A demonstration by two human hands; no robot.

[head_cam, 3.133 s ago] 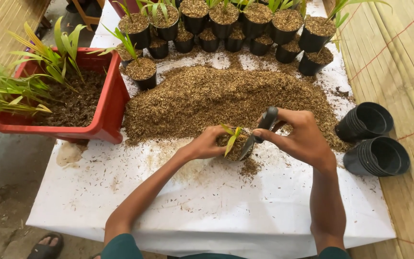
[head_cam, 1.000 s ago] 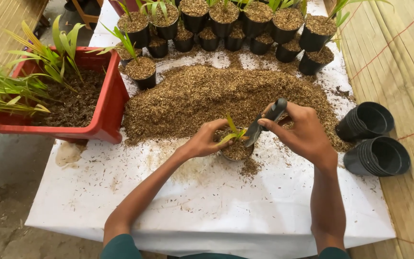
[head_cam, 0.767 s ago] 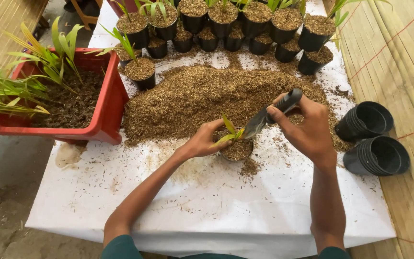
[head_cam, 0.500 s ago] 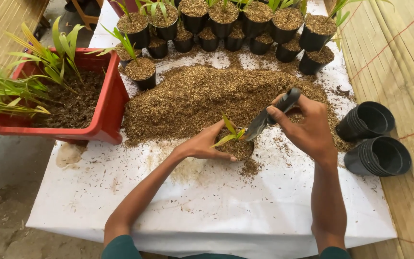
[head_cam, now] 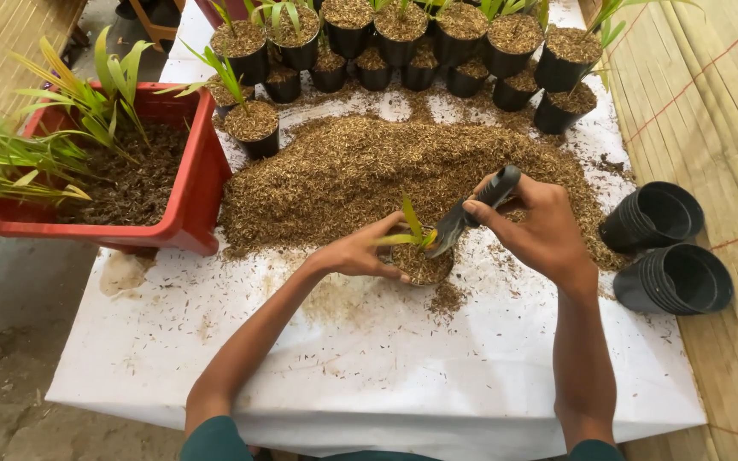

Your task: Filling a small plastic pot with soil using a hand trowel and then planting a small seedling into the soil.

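Red tub (head_cam: 194, 183) w/ dark soil & leafy plants sits far left on the white-covered table (head_cam: 369, 358). Left hand (head_cam: 359, 253) cups the small pot (head_cam: 424, 266) near table centre, fingers curled on its rim beside the seedling (head_cam: 412, 229). Big husk pile (head_cam: 386, 175) just behind. Right hand (head_cam: 538, 232) is clamped on a trowel (head_cam: 471, 213), blade tip at the pot. Stacked empty black pots (head_cam: 664, 248) lie far right.

Both forearms are bare to the elbow and beyond; dark teal sleeves show only at the upper arms. The left hand (head_cam: 360, 253) and right hand (head_cam: 533, 232) wear no gloves, rings or watch.
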